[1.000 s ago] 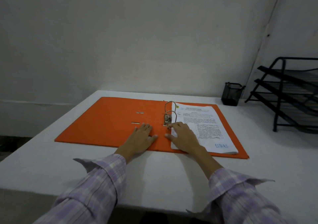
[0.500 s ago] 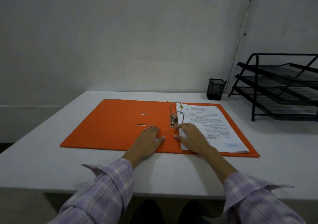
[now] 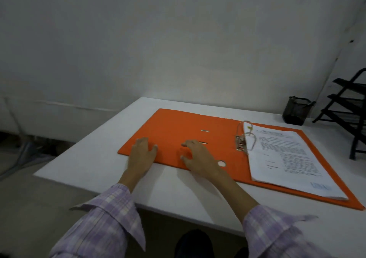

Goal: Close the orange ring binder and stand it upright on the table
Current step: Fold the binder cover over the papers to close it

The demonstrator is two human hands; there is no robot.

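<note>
We see the orange cardboard ring binder (image 3: 178, 131) lying open flat on the white bench (image 3: 178, 198). Left hand (image 3: 141, 154) and right hand (image 3: 198, 156) rest spread on its left cover, gripping nothing, placed to fold it shut.

I'm sitting at what looks like an office desk: plain white table (image 3: 198, 194) against bare white walls (image 3: 158, 39), orange ring binder (image 3: 178, 131) w/ printed docs (image 3: 287, 158) lying open in front of me. Black mesh pen cup (image 3: 296, 112) & black tiered paper tray rack (image 3: 348, 115) are standing at the far right. Nothing homey showing.
</note>
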